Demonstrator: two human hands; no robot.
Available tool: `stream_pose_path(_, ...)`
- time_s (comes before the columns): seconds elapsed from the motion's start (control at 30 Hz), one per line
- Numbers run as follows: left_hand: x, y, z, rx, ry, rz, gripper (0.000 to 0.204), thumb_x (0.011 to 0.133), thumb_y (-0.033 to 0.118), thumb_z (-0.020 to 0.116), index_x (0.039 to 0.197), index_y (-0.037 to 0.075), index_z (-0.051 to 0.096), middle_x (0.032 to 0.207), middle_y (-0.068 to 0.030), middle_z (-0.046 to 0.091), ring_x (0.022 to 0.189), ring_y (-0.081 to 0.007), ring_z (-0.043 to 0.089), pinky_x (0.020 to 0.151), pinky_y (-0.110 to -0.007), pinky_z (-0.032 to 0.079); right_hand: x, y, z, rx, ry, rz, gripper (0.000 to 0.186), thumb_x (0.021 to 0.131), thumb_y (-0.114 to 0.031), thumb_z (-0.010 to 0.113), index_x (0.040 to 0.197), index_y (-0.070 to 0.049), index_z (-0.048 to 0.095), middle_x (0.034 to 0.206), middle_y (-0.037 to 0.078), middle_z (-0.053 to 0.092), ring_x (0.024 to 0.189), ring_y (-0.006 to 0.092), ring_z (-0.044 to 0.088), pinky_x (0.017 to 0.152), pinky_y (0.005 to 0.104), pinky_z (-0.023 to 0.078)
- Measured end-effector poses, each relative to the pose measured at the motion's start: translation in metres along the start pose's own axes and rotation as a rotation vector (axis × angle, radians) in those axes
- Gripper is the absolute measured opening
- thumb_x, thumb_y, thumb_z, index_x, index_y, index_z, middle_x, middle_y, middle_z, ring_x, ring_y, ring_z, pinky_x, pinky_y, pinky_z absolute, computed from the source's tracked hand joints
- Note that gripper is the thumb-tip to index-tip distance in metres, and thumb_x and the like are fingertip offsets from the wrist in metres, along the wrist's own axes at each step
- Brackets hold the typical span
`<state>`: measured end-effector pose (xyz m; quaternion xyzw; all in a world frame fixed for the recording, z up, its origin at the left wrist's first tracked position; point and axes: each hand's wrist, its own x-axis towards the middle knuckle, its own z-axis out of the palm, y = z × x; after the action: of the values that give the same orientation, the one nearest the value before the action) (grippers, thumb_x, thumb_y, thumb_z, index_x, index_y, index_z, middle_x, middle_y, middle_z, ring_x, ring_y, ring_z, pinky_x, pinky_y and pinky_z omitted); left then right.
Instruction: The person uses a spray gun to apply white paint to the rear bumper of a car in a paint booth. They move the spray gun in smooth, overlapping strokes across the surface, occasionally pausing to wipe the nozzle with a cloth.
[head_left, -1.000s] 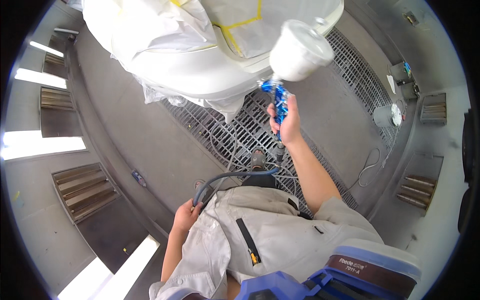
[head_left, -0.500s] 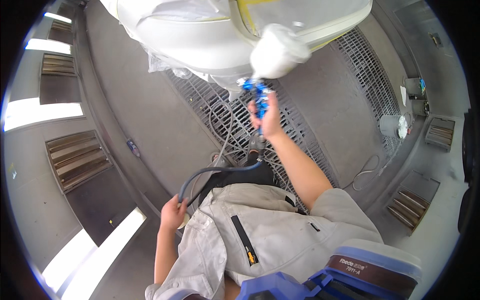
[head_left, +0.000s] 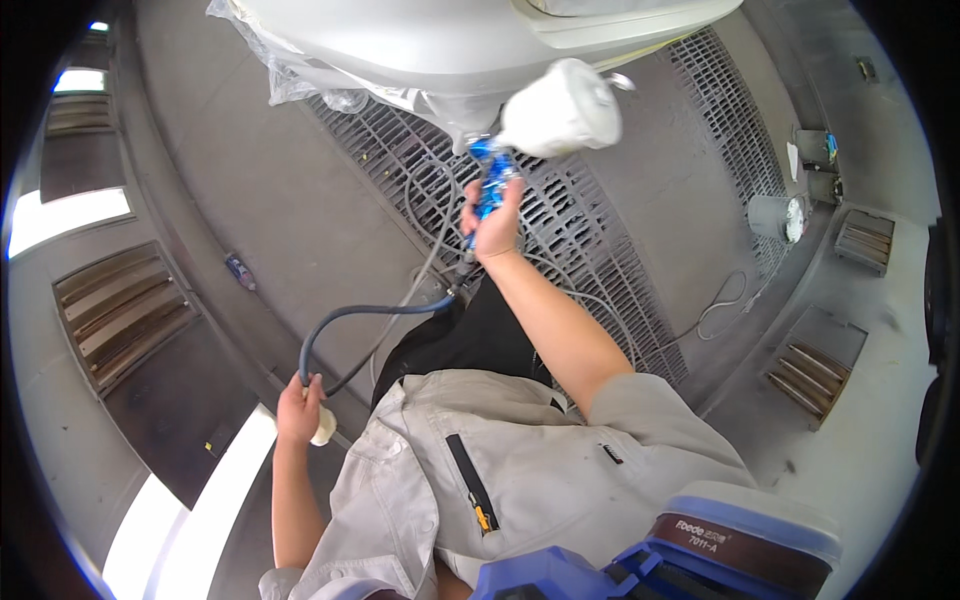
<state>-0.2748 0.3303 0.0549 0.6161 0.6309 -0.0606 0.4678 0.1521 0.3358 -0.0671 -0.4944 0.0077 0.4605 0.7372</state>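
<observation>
My right hand (head_left: 492, 222) is closed round a blue spray gun (head_left: 487, 170) with a white paint cup (head_left: 555, 115) on top, tilted to the right. The gun is just below the lower edge of a white vehicle body (head_left: 420, 40) with clear plastic sheeting (head_left: 285, 80) along it. A blue-grey hose (head_left: 350, 312) runs from the gun's handle down to my left hand (head_left: 297, 410), which is closed on it at hip height. A cream round object (head_left: 323, 428) hangs at that hand; whether it is gripped too I cannot tell.
Floor gratings (head_left: 610, 270) with loose hoses (head_left: 720, 305) run beneath me and to the right. A grey bucket (head_left: 770, 218) stands by the right wall, a small bottle (head_left: 240, 272) by the left. Louvred vents (head_left: 120, 310) and lights line the walls. A blue respirator (head_left: 530, 580) shows at the bottom.
My right hand and the gun have moved left and slightly up. My left hand has shifted left with the hose. Less of the vehicle's masked top shows; more of my dark trousers shows.
</observation>
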Motion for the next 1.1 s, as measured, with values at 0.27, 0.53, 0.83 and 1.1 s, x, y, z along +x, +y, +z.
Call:
stream_pose_path(0.27, 0.031, 0.037, 0.006, 0.349, -0.174, 0.054, 0.026, 0.099, 0.029, 0.065, 0.093, 0.004, 0.063, 0.074, -0.0154, 0.068, 0.072, -0.0335, 0.067, 0.068, -0.043, 0.050, 0.046, 0.040, -0.038, 0.063, -0.112, 0.014, 0.069, 0.102, -0.069, 0.034, 0.090, -0.004, 0.054, 0.072, 0.004, 0.054, 0.041, 0.0112, 0.043, 0.036, 0.0260, 0.034)
stream_pose_path(0.53, 0.076, 0.050, 0.039, 0.268, -0.260, 0.058, 0.026, 0.099, 0.029, 0.064, 0.094, 0.003, 0.064, 0.078, -0.0156, 0.069, 0.076, -0.0357, 0.067, 0.070, -0.042, 0.051, 0.034, -0.006, -0.076, -0.022, 0.224, -0.157, 0.057, 0.103, -0.065, 0.036, 0.122, -0.011, 0.048, 0.086, 0.003, 0.056, 0.054, 0.0085, 0.047, 0.041, 0.0243, 0.036)
stream_pose_path(0.83, 0.082, 0.104, 0.064, 0.424, -0.382, 0.228, 0.027, 0.097, 0.030, 0.065, 0.092, 0.004, 0.065, 0.080, -0.0165, 0.071, 0.079, -0.0379, 0.069, 0.071, -0.045, 0.052, 0.023, -0.121, -0.116, -0.047, 0.047, 0.017, 0.081, 0.094, -0.082, 0.030, 0.090, -0.006, 0.058, 0.076, 0.000, 0.055, 0.045, 0.0080, 0.040, 0.041, 0.0252, 0.034)
stream_pose_path(1.1, 0.071, 0.182, 0.131, 0.464, -0.296, 0.162, 0.030, 0.099, 0.033, 0.062, 0.097, 0.003, 0.065, 0.084, -0.0206, 0.070, 0.085, -0.0426, 0.067, 0.075, -0.049, 0.052, 0.049, -0.238, -0.142, -0.106, 0.118, -0.015, 0.067, 0.102, -0.068, 0.034, 0.109, -0.005, 0.055, 0.073, 0.001, 0.053, 0.042, 0.0078, 0.040, 0.038, 0.0260, 0.034)
